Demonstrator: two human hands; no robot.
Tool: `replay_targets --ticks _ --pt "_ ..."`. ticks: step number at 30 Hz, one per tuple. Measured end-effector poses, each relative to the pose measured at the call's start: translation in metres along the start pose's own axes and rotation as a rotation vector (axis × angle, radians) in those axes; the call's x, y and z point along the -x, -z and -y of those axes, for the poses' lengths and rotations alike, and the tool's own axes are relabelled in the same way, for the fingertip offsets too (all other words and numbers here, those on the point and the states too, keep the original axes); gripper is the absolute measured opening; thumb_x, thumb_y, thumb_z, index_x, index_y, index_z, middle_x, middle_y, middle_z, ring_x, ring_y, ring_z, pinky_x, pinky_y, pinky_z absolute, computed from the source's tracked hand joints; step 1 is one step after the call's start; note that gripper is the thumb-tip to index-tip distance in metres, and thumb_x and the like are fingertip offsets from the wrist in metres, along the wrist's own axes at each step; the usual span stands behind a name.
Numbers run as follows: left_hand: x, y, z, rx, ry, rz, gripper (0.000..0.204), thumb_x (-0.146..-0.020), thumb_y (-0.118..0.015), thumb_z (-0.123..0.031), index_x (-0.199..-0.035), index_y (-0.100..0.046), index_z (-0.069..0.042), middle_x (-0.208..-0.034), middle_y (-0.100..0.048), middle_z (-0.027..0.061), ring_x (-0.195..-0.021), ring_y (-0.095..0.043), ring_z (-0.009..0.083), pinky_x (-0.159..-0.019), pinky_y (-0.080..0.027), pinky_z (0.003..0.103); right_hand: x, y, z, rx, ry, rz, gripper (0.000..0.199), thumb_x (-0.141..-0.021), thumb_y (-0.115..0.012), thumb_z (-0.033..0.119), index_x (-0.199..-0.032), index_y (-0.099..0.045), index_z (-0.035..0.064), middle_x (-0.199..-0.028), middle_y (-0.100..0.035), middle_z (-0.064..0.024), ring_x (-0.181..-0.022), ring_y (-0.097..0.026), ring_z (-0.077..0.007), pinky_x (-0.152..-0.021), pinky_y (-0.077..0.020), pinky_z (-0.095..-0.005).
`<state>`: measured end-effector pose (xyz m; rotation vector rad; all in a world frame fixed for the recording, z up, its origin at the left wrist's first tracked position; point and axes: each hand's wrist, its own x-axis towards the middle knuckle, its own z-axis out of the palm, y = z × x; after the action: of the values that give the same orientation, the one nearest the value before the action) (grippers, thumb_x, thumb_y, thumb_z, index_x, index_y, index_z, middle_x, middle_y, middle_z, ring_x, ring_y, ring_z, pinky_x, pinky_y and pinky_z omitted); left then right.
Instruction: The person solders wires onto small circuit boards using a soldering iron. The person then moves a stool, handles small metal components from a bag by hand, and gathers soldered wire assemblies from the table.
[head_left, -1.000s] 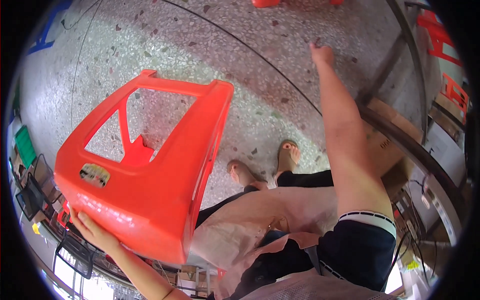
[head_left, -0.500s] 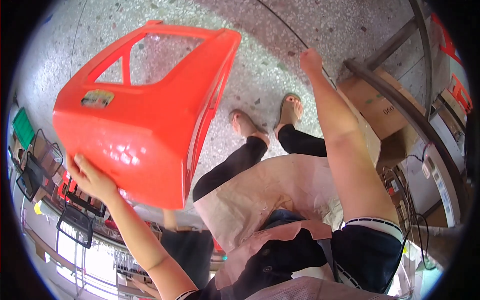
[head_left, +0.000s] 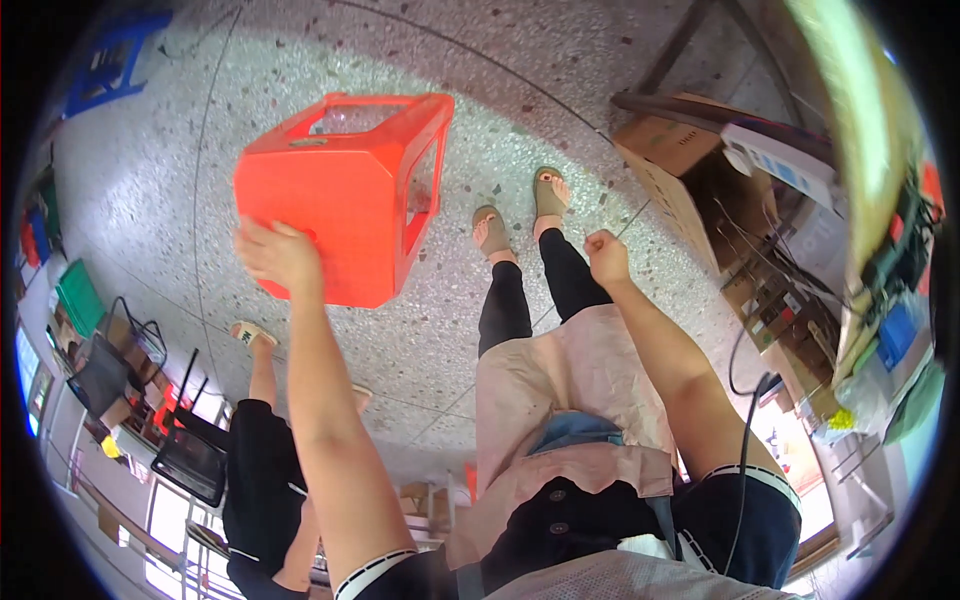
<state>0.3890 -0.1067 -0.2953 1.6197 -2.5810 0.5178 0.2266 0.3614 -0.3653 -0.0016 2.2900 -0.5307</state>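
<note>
A red plastic stool with cut-out openings stands on the speckled floor ahead of me, left of my feet. Its flat, square seat faces up towards me. My left hand rests on the near left part of that seat, fingers stretched out towards its left edge and not wrapped round it. My right hand hangs above the floor, just right of my knees. Its fingers are curled closed, and nothing shows in them.
At the right stands an open cardboard box below a dark metal frame, with loose cables nearby. Another person in black clothes is at the lower left. Beyond lie a blue stool, a green crate and a black chair.
The red stool has gone down and away from me, with its seat turned more upward. My left hand has moved from its edge onto the seat. My right hand has come down closer to my body.
</note>
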Motion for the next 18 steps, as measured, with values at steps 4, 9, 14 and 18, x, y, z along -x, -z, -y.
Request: replay_targets --ticks 4,9,14,18 --pt "0.081 0.096 -0.054 0.588 -0.301 0.514 0.045 -0.08 -0.062 -0.019 -0.12 -0.053 0.001 -0.123 -0.052 0.0261 -0.119 -0.047 0.0393 -0.1 -0.036 0.048 0.074 0.04 0.043 -0.445 -0.086 0.157 0.004 -0.08 -0.067 0.006 -0.082 -0.063 0.0052 -0.073 -0.066 -0.005 -0.063 -0.061 -0.0126 -0.058 -0.0487 -0.0271" --pt "0.163 0.265 -0.106 1.28 -0.206 1.031 0.029 -0.082 -0.068 -0.013 -0.108 -0.061 -0.003 -0.104 -0.065 0.0128 -0.098 -0.062 0.0199 -0.084 -0.049 0.033 0.147 0.127 0.147 -1.004 -0.064 0.394 0.005 -0.08 -0.07 0.003 -0.084 -0.066 0.0049 -0.075 -0.065 -0.0025 -0.056 -0.053 -0.0052 -0.047 -0.0385 -0.0189" --pt "0.111 0.377 -0.133 1.308 -0.161 0.959 0.013 -0.083 -0.064 -0.006 -0.095 -0.064 -0.001 -0.085 -0.068 0.0096 -0.084 -0.066 0.017 -0.077 -0.051 0.03 0.188 0.211 0.2 -1.336 0.01 0.549 0.008 -0.078 -0.072 0.003 -0.083 -0.066 0.0063 -0.073 -0.063 -0.0008 -0.052 -0.046 -0.0045 -0.044 -0.0322 -0.0192" --pt "0.081 0.423 -0.162 1.266 -0.428 0.856 0.01 -0.083 -0.066 -0.008 -0.088 -0.062 0.0 -0.083 -0.067 0.0071 -0.08 -0.064 0.013 -0.073 -0.051 0.029 0.187 0.263 0.216 -1.403 0.125 0.563 0.007 -0.079 -0.07 0.007 -0.084 -0.065 0.0049 -0.073 -0.063 -0.0025 -0.055 -0.05 -0.007 -0.046 -0.035 -0.0196"
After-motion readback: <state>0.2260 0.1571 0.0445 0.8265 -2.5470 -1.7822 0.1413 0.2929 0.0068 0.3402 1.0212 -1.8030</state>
